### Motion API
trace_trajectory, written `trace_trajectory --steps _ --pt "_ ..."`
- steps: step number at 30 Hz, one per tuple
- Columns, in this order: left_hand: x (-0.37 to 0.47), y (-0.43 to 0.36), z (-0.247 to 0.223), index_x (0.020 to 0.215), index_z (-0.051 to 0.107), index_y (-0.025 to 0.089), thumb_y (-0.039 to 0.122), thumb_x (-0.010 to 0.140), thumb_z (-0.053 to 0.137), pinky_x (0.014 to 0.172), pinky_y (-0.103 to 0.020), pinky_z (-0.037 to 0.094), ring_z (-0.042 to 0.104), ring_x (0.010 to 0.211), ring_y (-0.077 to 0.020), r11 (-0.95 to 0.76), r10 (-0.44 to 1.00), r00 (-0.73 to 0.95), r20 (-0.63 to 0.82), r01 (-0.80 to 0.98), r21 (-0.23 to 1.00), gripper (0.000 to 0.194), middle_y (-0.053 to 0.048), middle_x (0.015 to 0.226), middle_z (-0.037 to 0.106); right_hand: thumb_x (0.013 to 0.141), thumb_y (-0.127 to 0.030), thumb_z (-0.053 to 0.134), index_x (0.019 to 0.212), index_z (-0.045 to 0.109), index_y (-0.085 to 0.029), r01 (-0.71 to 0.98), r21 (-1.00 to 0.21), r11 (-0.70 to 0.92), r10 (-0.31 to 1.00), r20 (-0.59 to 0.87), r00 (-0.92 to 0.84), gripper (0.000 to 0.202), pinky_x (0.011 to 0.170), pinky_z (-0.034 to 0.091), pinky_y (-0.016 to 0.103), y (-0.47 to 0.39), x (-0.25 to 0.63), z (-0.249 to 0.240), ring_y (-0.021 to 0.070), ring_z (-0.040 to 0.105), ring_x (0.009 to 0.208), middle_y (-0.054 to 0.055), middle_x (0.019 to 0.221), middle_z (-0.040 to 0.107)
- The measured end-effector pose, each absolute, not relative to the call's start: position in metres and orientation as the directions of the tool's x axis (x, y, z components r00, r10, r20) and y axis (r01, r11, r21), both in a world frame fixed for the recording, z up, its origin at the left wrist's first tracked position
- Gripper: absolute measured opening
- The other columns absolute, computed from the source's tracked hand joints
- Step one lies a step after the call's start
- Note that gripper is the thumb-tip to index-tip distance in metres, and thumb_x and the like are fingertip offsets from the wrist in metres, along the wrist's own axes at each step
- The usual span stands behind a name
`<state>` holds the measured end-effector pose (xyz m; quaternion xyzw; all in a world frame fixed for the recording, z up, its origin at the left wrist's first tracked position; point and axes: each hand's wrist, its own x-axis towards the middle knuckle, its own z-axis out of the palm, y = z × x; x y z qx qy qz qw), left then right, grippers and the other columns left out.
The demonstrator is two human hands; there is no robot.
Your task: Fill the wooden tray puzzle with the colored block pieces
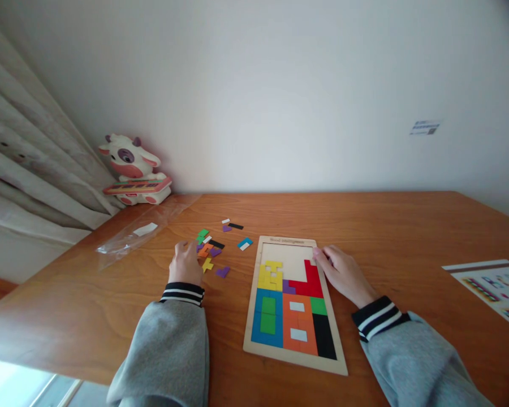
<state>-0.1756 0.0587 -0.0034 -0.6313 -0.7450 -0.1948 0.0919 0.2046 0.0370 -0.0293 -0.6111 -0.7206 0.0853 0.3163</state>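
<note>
A wooden tray puzzle board (294, 366) lies on the table, its lower part filled with blue, green, orange, white and black pieces. Higher up sit yellow pieces (263, 278), a small purple one (287, 287) and red ones (312, 277); the top of the tray is bare. My right hand (343, 272) grips the board's upper right edge with its fingertips. Left of the board, my left hand (185, 263) is curled at the loose puzzle pieces; its fingertips are mostly hidden. Beside it lie orange (206, 250), yellow (207, 264), purple (223, 272) and green pieces (203, 232).
A blue and white piece pair (245, 243) and black strips (236, 226) lie farther back. A clear plastic bag (129, 240) is at the left, with a cow toy with a keyboard (136, 169) behind it. A printed sheet (492, 288) lies at the right.
</note>
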Motion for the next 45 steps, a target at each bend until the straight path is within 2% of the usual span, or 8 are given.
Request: trace_trajectory --steps 7,10,15,22,27,33,39,45 --pt "-0.134 0.056 0.000 0.103 0.066 0.018 0.030 0.091 0.057 0.071 -0.028 0.064 0.070 0.096 -0.0191 -0.473 0.771 -0.012 0.636 0.658 0.586 0.019 -0.010 0.119 0.064 0.098 -0.047 0.039 0.080 0.058 -0.021 0.786 -0.532 0.316 0.894 0.444 -0.059 0.037 0.064 0.043 0.033 0.035 0.199 -0.022 0.0207 0.058 0.069 0.005 0.075 0.061" --pt "-0.107 0.047 -0.003 0.102 0.065 0.018 0.026 0.091 0.059 0.073 -0.027 0.064 0.070 0.099 -0.0190 -0.605 0.746 0.134 0.652 0.547 0.579 0.014 -0.009 0.116 0.069 0.097 -0.041 0.046 0.091 0.061 -0.020 0.742 -0.534 0.407 0.857 0.504 -0.107 0.027 0.073 0.046 0.036 0.029 0.191 -0.014 0.0213 0.060 0.077 0.006 0.084 0.064" --pt "-0.071 0.033 -0.004 0.097 0.066 0.020 0.012 0.090 0.060 0.083 -0.028 0.061 0.071 0.093 -0.0153 -0.817 0.557 0.362 0.748 0.402 0.414 0.012 -0.006 0.100 0.073 0.094 -0.034 0.058 0.099 0.064 -0.024 0.583 -0.539 0.608 0.785 0.516 -0.342 0.014 0.085 0.048 0.037 0.017 0.169 -0.002 0.0210 0.062 0.091 0.005 0.096 0.067" --pt "-0.042 0.043 -0.009 0.095 0.066 0.018 0.012 0.091 0.058 0.080 -0.027 0.060 0.069 0.090 -0.0143 -0.866 0.499 0.420 0.758 0.234 0.441 0.011 -0.007 0.095 0.071 0.093 -0.033 0.059 0.088 0.065 -0.023 0.410 -0.734 0.542 0.840 0.462 -0.283 0.013 0.074 0.051 0.032 0.012 0.155 -0.005 0.0175 0.063 0.078 0.003 0.085 0.067" --pt "-0.030 0.053 -0.014 0.091 0.066 0.018 0.018 0.091 0.060 0.077 -0.028 0.061 0.069 0.089 -0.0149 -0.770 0.632 0.329 0.701 0.166 0.616 0.006 -0.007 0.093 0.071 0.089 -0.039 0.063 0.103 0.061 -0.023 0.324 -0.874 0.362 0.931 0.356 -0.078 0.021 0.072 0.053 0.032 0.017 0.161 -0.007 0.0172 0.063 0.076 0.004 0.095 0.069" --pt "-0.029 0.047 -0.018 0.093 0.064 0.015 0.029 0.089 0.066 0.073 -0.029 0.062 0.071 0.080 -0.0155 -0.603 0.761 0.353 0.545 0.075 0.794 0.015 -0.007 0.088 0.071 0.090 -0.044 0.060 0.091 0.068 -0.022 0.277 -0.898 0.343 0.938 0.313 -0.148 0.024 0.082 0.053 0.037 0.019 0.162 -0.004 0.0217 0.066 0.087 0.006 0.092 0.071" --pt "-0.033 0.046 -0.015 0.100 0.063 0.017 0.024 0.091 0.058 0.081 -0.032 0.058 0.067 0.089 -0.0173 -0.661 0.744 0.400 0.536 0.322 0.678 0.012 -0.007 0.097 0.068 0.086 -0.050 0.064 0.089 0.064 -0.021 0.141 -0.959 0.245 0.966 0.254 0.051 0.029 0.074 0.057 0.034 0.024 0.172 -0.007 0.0200 0.069 0.080 0.006 0.089 0.073" --pt "-0.033 0.043 -0.014 0.094 0.063 0.019 0.017 0.088 0.055 0.087 -0.035 0.054 0.063 0.094 -0.0195 -0.756 0.650 0.528 0.547 0.375 0.536 0.011 -0.008 0.097 0.067 0.077 -0.057 0.069 0.097 0.067 -0.019 0.173 -0.975 0.141 0.940 0.187 0.286 0.043 0.063 0.059 0.036 0.038 0.195 -0.020 0.0210 0.069 0.067 0.009 0.089 0.075"
